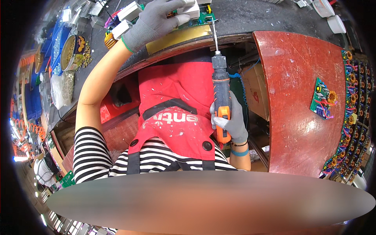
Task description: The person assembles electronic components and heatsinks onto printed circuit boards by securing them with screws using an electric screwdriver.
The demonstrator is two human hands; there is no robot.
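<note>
Two gloved hands share the work here. Our left hand (156, 21) reaches far out over the dark workbench (250, 17) and presses down, fingers curled over a white block (188, 8) that sits on a green circuit board (197, 19); the fingertips close on the block's top and near side, pinning the board flat. Our right hand (231, 119) sits much nearer the body, wrapped tight around the grip of an orange and grey electric screwdriver (221, 96), with the thumb lying on the orange part.

The screwdriver's long axis runs almost straight away from the right fingers toward the board. Its thin metal bit (215, 37) extends beyond the knuckles and ends at the board's near right corner, just to the right of the left fingertips. We think the tip touches a screw there, but the spot is too small to be sure. So the board lies directly ahead of the right fingers along the tool, and directly under the left ones; the left hand is the closer of the two to it.

Off to the right of the right hand, a red panel (297, 98) carries another small green board with a copper coil (325, 102).
</note>
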